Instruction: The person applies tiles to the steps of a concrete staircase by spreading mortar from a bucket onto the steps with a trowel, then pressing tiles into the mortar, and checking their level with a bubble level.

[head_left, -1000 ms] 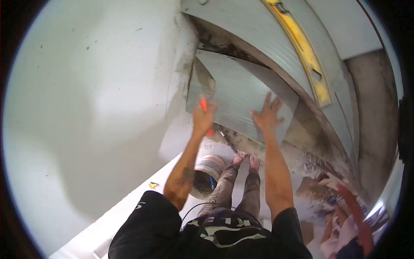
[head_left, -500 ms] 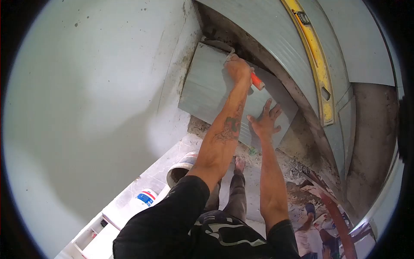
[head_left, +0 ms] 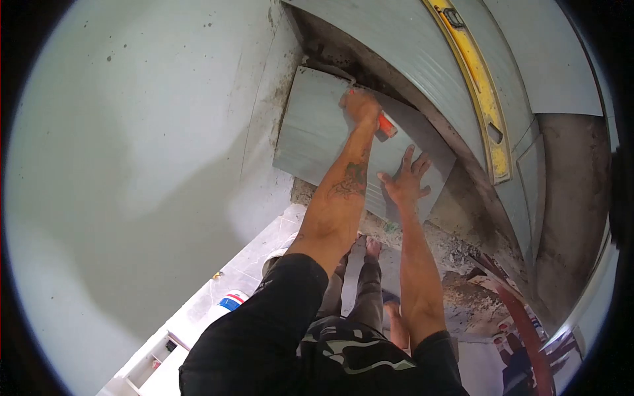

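Note:
My left hand (head_left: 361, 107) is closed around the orange handle (head_left: 387, 125) of a trowel. The trowel's grey blade (head_left: 330, 70) lies at the far edge of a grey tile (head_left: 310, 125), partly hidden beyond it. My right hand (head_left: 406, 178) rests on the tile's right part with its fingers spread and nothing in them. The tile lies on a rough cement step, its left end beside the pale wall (head_left: 165, 132).
A yellow spirit level (head_left: 485, 92) lies on the tiled step above. Bare cement (head_left: 462, 204) shows right of the tile. Lower left stands a white bucket (head_left: 232, 300). Below are rubble (head_left: 465, 277), a bare foot and lower leg (head_left: 396, 323), and a reddish-brown beam (head_left: 528, 336).
My left hand and the trowel have shifted slightly down and left, while my right hand stays on the tile. The view has moved a little. Another person's leg now shows beside mine.

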The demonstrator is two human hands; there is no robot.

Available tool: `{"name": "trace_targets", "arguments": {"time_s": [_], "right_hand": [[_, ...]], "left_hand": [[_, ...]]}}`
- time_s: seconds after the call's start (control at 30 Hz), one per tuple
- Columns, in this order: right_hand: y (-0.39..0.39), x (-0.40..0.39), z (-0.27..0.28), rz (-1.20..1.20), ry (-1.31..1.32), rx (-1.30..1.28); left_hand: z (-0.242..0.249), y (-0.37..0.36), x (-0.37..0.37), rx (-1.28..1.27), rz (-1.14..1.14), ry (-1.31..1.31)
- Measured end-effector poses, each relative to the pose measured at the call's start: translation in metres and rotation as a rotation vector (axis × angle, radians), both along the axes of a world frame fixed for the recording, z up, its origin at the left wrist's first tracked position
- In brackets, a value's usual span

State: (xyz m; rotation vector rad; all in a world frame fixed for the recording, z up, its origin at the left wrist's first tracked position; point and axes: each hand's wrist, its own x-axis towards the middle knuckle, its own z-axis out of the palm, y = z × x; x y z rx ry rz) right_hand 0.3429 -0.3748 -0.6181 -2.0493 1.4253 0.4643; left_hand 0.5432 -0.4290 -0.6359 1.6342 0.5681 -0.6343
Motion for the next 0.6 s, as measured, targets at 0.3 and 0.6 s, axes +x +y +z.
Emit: {"name": "trace_targets", "arguments": {"time_s": [0.3, 0.6], "right_hand": [[-0.005, 0.005, 0.006, -0.024, 0.015, 0.013], [-0.006, 0.006, 0.005, -0.013, 0.051, 0.012]], "left_hand": [[-0.009, -0.005, 0.02, 0.212, -0.096, -0.384], [0.034, 0.026, 0.019, 0.048, -0.23, -0.177]]}}
